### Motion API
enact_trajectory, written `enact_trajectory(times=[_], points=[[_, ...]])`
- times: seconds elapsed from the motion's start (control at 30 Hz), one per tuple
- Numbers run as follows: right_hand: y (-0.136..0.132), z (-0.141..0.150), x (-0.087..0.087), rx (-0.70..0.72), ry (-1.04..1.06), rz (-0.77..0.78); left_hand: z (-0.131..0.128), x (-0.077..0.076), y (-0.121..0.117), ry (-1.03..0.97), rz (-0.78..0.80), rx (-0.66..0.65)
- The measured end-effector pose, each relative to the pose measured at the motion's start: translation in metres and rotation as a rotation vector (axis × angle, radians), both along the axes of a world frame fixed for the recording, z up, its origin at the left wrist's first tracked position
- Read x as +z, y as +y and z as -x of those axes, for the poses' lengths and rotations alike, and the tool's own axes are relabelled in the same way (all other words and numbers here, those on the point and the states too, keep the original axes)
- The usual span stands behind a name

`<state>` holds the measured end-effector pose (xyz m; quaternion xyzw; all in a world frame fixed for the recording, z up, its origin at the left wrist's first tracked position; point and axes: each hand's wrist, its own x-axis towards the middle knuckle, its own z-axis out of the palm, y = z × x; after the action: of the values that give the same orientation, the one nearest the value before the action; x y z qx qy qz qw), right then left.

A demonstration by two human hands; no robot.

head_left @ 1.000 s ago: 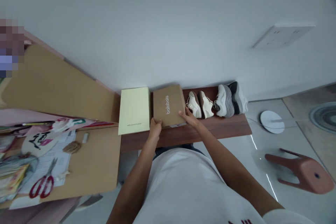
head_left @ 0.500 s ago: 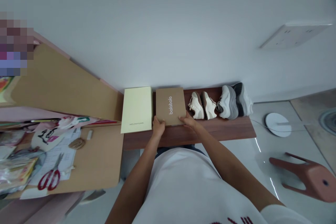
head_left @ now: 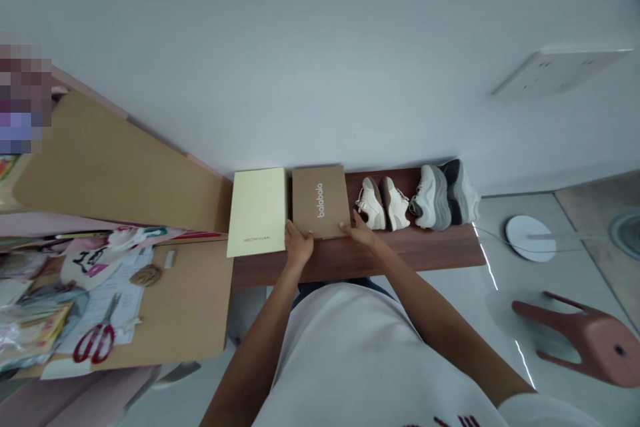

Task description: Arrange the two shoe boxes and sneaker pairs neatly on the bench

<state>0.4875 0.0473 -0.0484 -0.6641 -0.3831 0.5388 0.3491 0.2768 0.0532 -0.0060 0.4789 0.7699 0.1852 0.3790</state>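
A brown shoebox (head_left: 315, 195) lettered "balabala" sits on a dark wooden bench (head_left: 425, 252) against the wall. My left hand (head_left: 299, 243) is closed on its near left corner, and my right hand (head_left: 357, 230) grips the near right corner with the thumb on top. Close beside it on the left stands a pale yellow box (head_left: 257, 210) lettered "MEIZHIYUAN". To the right are a pair of small cream sneakers (head_left: 384, 203) and a pair of larger grey and white sneakers (head_left: 446, 195). The box's underside is hidden.
On the left, a desk (head_left: 193, 300) carries red-handled scissors (head_left: 95, 341), papers and plastic bags. A reddish plastic stool (head_left: 595, 340) lies on its side at the lower right. Near it on the floor is a round white base (head_left: 530, 238). A socket plate (head_left: 560, 70) is on the wall.
Both hands have shifted the brown shoebox slightly left, nearer the yellow box. The view has also moved a little. The sneakers stay in their places on the bench.
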Motion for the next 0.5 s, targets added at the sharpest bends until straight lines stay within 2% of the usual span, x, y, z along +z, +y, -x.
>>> enact_trajectory(times=[0.1, 0.23, 0.3, 0.4, 0.5], points=[[-0.016, -0.035, 0.005, -0.072, -0.066, 0.019, -0.016, 0.015, -0.011, -0.020, -0.143, -0.049], [-0.040, -0.101, 0.014, -0.162, -0.118, -0.047, -0.062, 0.024, -0.024, -0.196, -0.232, -0.125], [-0.048, -0.132, 0.014, -0.192, -0.194, -0.041, -0.093, 0.018, -0.029, -0.314, -0.175, -0.148], [-0.052, -0.167, 0.008, -0.204, -0.314, 0.015, -0.137, -0.001, -0.035, -0.448, -0.027, -0.178], [-0.051, -0.185, -0.005, -0.144, -0.401, 0.048, -0.170, -0.026, -0.035, -0.432, 0.055, -0.206]])
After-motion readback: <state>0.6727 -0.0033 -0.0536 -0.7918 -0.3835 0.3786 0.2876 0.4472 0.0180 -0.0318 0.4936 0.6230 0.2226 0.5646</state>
